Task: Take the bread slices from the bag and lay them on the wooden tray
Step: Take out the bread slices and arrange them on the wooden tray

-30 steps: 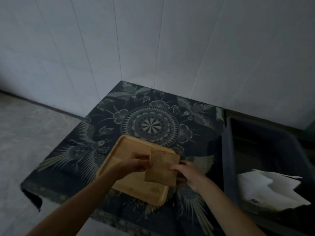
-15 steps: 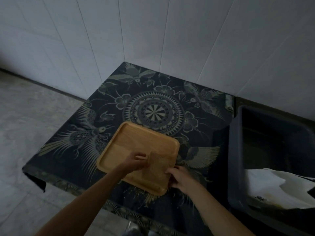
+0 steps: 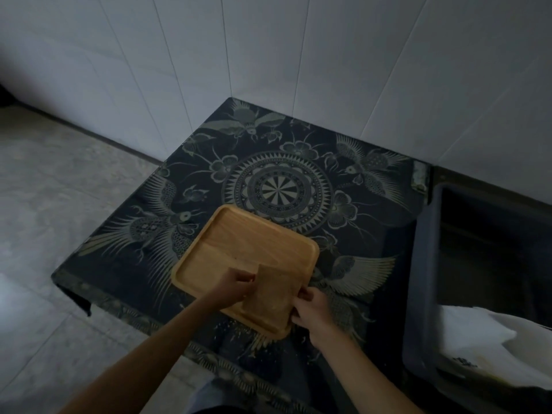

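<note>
A square wooden tray (image 3: pixel 239 243) sits on the near part of a dark patterned table. One brown bread slice (image 3: pixel 273 297) lies flat on the tray's near right corner. My left hand (image 3: pixel 236 286) pinches the slice's left edge. My right hand (image 3: pixel 310 309) holds its right edge at the tray's rim. A white bag (image 3: pixel 484 339) lies in a dark bin on the right, apart from both hands.
The table (image 3: pixel 277 189) stands in a corner of white tiled walls, its cloth printed with birds and a round medallion. A dark plastic bin (image 3: pixel 424 264) stands against the table's right side. Grey floor (image 3: pixel 59 204) lies to the left.
The slice was held up on edge above the tray; both hands have lowered it flat onto the tray's near right corner. The camera has tilted, so the table sits lower in view.
</note>
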Demonstrator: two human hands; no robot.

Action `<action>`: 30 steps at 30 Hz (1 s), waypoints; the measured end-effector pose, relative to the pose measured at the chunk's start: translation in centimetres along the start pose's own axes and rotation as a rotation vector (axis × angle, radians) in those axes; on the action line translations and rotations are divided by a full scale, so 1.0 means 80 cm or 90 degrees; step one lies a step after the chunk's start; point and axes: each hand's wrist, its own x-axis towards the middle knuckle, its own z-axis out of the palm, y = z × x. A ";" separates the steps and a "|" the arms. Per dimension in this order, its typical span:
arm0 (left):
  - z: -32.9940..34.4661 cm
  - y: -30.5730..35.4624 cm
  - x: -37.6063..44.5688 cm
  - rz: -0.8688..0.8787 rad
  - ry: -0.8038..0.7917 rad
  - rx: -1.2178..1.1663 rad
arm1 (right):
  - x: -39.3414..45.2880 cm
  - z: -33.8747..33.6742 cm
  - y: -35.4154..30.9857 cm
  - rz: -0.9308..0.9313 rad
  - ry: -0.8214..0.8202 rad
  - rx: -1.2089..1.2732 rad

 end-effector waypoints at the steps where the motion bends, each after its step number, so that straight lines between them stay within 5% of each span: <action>1: 0.002 -0.002 -0.001 0.008 0.014 0.013 | 0.001 -0.001 0.002 -0.013 -0.001 0.005; 18: -0.033 -0.004 0.025 -0.060 -0.059 -0.087 | -0.006 0.032 0.005 -0.034 0.121 0.074; 30: -0.175 -0.013 0.050 -0.050 -0.017 -0.055 | 0.024 0.152 -0.055 -0.055 0.050 0.005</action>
